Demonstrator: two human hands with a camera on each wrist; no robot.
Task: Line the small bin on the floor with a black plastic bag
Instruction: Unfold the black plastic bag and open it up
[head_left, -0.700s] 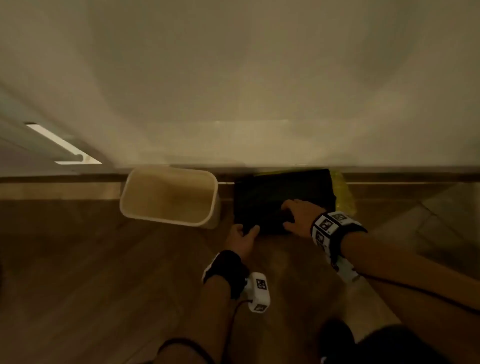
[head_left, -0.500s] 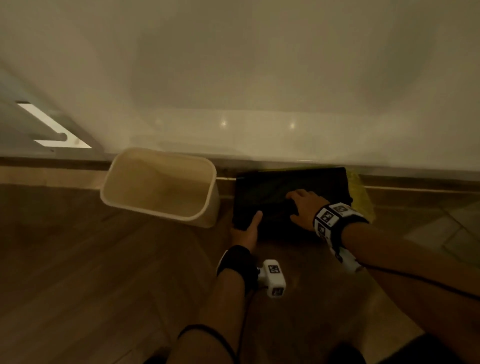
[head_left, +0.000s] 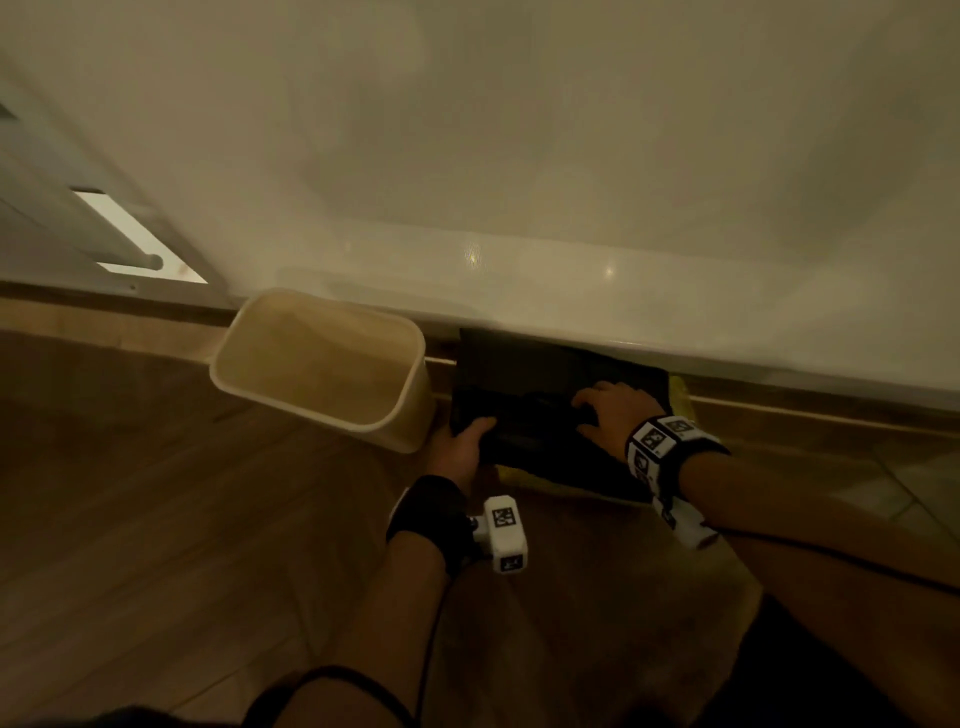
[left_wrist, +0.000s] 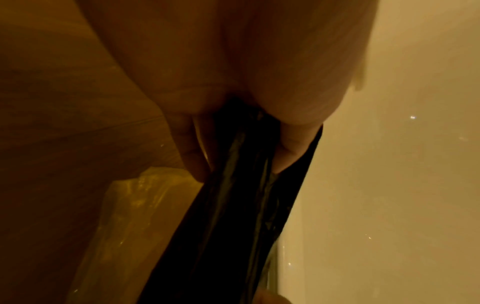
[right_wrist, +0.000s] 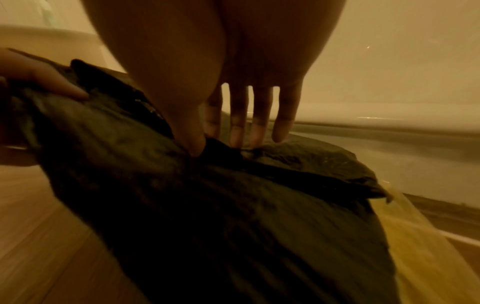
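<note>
A small cream bin stands empty on the wood floor by the white wall. Right of it lies a flat black plastic bag on top of a yellow bag. My left hand grips the black bag's near-left edge; in the left wrist view thumb and fingers pinch the black bag. My right hand rests on the bag's right part. In the right wrist view the right hand pinches a raised fold of the black bag between thumb and forefinger, the other fingers straight.
A white skirting and wall run right behind the bin and bags. A white door frame with a lit gap is at the far left. Wood floor lies open on the near left. The yellow bag sticks out to the right.
My left hand has moved forward from beside the bag and taken hold of its near-left edge. My right hand stays on the bag, now pinching up a fold.
</note>
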